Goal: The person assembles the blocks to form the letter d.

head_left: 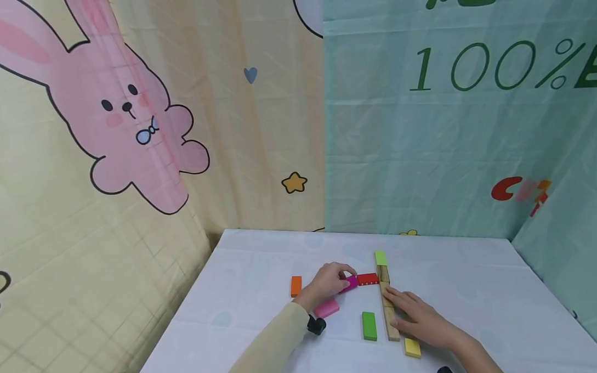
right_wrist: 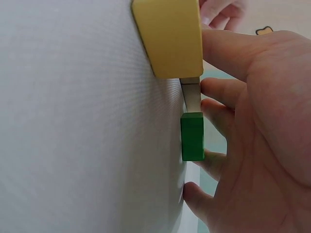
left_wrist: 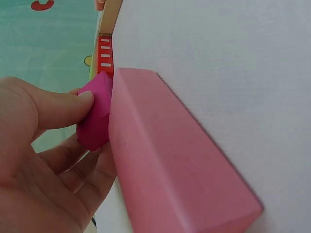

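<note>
My left hand [head_left: 325, 284] pinches a magenta block [left_wrist: 99, 109] between thumb and fingers. One end of it is right at a red block [head_left: 368, 279] with white marks, which runs sideways to a line of plain wooden blocks [head_left: 389, 314]. At the far end of that line lies a light green block [head_left: 380, 257]. My right hand [head_left: 424, 318] rests along the right side of the wooden line, fingers loosely extended and fingertips at the wood. Near its thumb is a yellow block [head_left: 412, 347]. A pink block [left_wrist: 175, 155] lies just under the left wrist.
A green block [head_left: 369, 325] lies left of the wooden line, and an orange block [head_left: 296, 286] lies beyond the left forearm. The white tabletop [head_left: 233, 309] meets printed curtains [head_left: 257, 133] at its back edge.
</note>
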{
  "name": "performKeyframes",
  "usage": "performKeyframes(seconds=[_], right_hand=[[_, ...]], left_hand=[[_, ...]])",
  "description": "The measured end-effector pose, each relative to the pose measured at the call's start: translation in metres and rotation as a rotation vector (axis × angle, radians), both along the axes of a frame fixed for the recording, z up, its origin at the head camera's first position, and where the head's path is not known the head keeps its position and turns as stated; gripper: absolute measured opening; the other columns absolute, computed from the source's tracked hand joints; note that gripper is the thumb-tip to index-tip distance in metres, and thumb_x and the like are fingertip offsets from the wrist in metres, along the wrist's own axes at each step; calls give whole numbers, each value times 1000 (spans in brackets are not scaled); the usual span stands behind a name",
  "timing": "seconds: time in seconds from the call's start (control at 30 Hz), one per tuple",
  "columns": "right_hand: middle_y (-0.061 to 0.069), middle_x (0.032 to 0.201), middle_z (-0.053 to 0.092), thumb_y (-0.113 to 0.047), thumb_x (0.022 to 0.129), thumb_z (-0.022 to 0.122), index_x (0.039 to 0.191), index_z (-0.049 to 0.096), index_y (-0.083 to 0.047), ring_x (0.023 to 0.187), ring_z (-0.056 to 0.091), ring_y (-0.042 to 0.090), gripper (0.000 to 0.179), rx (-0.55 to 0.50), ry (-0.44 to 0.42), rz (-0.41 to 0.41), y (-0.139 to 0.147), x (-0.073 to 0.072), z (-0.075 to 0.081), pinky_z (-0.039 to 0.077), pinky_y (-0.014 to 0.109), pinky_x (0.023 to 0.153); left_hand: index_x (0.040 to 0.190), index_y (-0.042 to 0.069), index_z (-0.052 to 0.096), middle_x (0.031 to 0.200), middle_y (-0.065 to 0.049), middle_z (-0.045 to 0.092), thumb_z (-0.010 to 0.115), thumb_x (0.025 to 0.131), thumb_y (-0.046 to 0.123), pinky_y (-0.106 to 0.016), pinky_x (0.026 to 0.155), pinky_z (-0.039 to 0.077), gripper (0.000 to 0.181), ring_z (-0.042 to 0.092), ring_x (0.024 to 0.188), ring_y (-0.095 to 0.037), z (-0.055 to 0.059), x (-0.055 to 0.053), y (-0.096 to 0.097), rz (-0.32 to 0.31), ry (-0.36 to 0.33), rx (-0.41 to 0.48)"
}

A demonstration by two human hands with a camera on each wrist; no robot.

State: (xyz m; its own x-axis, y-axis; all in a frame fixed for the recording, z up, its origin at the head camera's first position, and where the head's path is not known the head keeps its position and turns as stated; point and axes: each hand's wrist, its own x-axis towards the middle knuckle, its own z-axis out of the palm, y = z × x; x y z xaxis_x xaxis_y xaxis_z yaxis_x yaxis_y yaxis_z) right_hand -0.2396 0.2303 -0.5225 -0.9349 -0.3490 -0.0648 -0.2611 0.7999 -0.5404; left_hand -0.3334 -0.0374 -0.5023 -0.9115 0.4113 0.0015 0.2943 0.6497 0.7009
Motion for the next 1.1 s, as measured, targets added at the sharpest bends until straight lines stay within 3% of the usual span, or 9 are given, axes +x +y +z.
performKeyframes(seconds=[0.2,0.47,0.7,1.1], right_hand=[[1,160,36,-56,91,65,156,39,-25,141,34,37,77,5,-1,-1,0,0,1,37,71,101],[0,161,34,-58,92,63,157,39,-25,142,32,37,77,1,10,7,1,0,-1,35,72,102],[1,160,35,-57,91,64,156,39,-24,141,34,37,77,3,19,12,2,-1,-3,37,71,101],[2,161,34,-56,91,65,156,40,-23,142,33,37,77,-6,20,12,2,1,0,36,71,102]], left_hand=[[119,25,74,92,7,62,71,93,14,-28,71,52,28,56,86,-14,2,0,3,38,-30,-14],[117,25,77,93,9,66,74,93,21,-27,71,49,25,55,81,-11,2,0,9,83,109,-182],[117,22,77,87,8,64,75,92,22,-26,65,49,25,55,76,-13,2,2,10,107,49,-136],[117,24,76,89,7,64,75,92,23,-28,67,49,25,54,78,-13,3,4,9,113,21,-116]])
